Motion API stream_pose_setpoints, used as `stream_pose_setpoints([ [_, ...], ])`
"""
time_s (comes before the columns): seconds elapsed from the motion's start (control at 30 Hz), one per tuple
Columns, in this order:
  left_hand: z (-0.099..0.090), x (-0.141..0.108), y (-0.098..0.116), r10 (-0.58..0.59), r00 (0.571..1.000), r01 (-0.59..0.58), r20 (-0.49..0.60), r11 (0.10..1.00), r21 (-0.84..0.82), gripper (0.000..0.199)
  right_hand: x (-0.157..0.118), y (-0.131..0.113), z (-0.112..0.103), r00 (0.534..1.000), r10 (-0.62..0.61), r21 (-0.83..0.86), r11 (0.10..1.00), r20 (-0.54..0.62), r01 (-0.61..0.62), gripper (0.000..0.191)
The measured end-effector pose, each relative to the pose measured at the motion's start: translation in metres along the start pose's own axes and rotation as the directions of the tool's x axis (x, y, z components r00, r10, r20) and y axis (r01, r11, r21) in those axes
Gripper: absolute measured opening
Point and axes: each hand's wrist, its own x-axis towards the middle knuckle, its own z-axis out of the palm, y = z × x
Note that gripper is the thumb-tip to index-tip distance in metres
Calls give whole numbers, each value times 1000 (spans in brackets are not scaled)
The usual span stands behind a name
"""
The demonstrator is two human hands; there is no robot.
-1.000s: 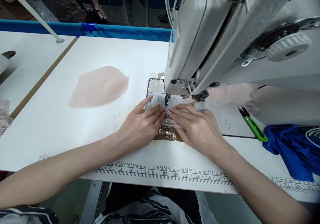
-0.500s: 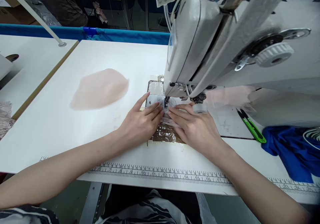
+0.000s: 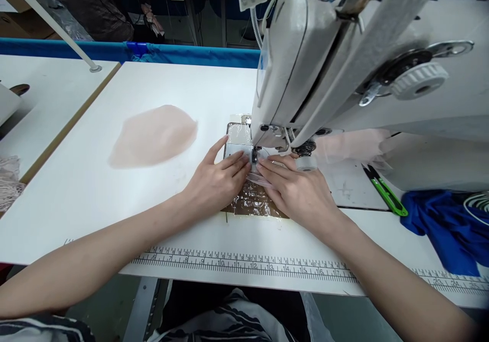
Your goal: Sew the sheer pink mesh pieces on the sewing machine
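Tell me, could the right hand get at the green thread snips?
Probably yes: the right hand would have to leave the sheer fabric, but the green thread snips lie uncovered to its right with open white surface between.

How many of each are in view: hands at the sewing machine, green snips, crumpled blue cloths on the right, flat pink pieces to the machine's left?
Hands: 2, left hand and right hand
Snips: 1, green snips
Crumpled blue cloths: 1, blue cloth
Flat pink pieces left of the machine: 1, pink piece
Total: 5
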Motion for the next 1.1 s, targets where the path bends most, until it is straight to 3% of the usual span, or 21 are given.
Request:
stream_pose_setpoints([
  [0.6, 8, 5, -7, -73, 997, 72, -12, 995, -75, 31, 3, 0, 3, 991, 77, -22, 997, 112, -75, 36],
  [1.1, 9, 2, -6, -58, 998, 57, -21, 998, -28, 30, 3, 1, 3, 995, 77, -10, 997, 69, -76, 40],
])
